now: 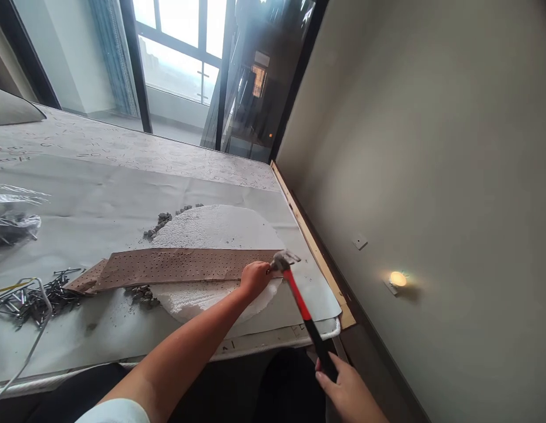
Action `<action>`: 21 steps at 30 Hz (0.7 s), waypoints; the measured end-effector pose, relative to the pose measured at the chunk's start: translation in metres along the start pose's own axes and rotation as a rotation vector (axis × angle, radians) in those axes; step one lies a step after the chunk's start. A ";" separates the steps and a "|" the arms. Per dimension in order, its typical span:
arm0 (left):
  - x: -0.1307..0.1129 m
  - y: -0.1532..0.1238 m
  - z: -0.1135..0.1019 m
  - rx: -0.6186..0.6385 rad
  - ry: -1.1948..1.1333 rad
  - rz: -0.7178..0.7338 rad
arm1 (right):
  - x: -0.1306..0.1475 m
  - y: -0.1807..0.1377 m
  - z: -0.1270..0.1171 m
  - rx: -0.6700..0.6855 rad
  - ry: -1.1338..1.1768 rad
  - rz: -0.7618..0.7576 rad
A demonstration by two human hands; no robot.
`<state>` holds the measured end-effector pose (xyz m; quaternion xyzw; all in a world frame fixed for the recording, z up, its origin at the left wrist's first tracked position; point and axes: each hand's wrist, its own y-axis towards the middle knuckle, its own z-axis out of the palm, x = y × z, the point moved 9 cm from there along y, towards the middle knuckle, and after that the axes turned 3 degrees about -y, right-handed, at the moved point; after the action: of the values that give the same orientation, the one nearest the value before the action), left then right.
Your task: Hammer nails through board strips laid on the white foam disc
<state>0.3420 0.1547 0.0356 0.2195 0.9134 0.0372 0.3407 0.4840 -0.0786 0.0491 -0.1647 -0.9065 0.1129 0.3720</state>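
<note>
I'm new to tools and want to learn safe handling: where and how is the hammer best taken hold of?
Take the hammer by the black end of its handle, probably best from the near right. Its long, straight handle slants toward that side, where the right hand grips it; the metal head is at the far end, close to the left hand.

Left hand (255, 278) forward — right hand (349, 386) low

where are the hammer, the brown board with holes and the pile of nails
Hammer (300, 302): head view, on the red part of its handle.
Brown board (176, 265): head view, mid-length on its perforated face.
Pile of nails (27, 301): head view, near the middle of the heap.
</note>
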 end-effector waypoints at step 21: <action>-0.002 0.000 -0.002 0.010 0.003 0.001 | -0.003 0.001 -0.010 -0.084 0.019 0.015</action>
<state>0.3419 0.1537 0.0389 0.2217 0.9139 0.0334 0.3384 0.4935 -0.0786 0.0538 -0.1880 -0.9056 0.0762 0.3724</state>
